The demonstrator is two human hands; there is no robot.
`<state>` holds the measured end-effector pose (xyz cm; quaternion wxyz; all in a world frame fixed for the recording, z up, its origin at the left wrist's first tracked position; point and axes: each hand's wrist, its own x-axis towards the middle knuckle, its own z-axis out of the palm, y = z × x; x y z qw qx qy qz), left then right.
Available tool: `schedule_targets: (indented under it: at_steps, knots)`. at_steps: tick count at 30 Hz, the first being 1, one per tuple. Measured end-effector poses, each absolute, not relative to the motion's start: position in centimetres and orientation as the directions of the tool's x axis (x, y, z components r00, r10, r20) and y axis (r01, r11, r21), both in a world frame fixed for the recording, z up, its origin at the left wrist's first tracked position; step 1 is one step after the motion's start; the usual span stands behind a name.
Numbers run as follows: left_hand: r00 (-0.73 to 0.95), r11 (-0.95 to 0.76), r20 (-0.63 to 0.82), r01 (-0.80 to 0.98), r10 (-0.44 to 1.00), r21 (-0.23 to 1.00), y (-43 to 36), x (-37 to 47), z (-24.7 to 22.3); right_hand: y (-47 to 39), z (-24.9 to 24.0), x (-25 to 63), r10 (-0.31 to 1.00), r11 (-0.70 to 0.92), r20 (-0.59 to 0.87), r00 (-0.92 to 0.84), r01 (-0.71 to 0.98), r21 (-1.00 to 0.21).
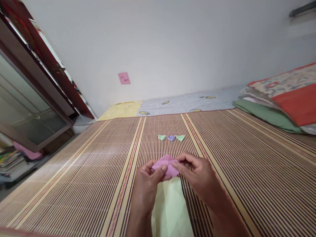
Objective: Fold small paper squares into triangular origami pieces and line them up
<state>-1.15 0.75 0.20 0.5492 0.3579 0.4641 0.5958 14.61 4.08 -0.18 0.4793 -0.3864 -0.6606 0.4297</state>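
Observation:
A pink piece of paper (166,162) with crease lines is held up between my two hands. My left hand (150,176) grips its left side, the thumb lying on the front. On the right edge, my right hand (195,168) pinches the paper between thumb and fingers. Beneath the hands a pale green sheet (171,204) with creases lies on the striped mat (98,177). Beyond the pink paper, three small folded triangles sit in a row, points toward me: a green one (162,137), a purple one (171,138) and another green one (180,138).
Folded bedding (291,95) in red, floral and green is piled at the right. A pink note (123,78) is stuck on the white wall (172,42). At the left stand a glass-paned door (27,112) and a stack of books (13,163).

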Motion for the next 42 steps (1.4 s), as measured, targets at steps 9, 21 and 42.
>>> schedule_targets:
  at_steps: [9,21,42]
  knots:
    - [-0.114,0.046,-0.077,-0.258,0.990,0.965,0.5,-1.1,0.4,3.9,0.0,14.7,0.894,0.422,0.389,-0.222,0.123,-0.898]
    - [-0.001,0.077,-0.078,-0.177,0.997,0.981,0.4,-1.3,0.5,3.9,-0.3,15.1,0.914,0.323,0.315,-0.255,-0.013,-0.946]
    - [0.017,0.026,-0.024,-0.134,1.000,0.991,0.0,-1.2,0.8,3.8,0.0,15.7,0.906,0.341,0.352,-0.234,-0.086,-0.936]
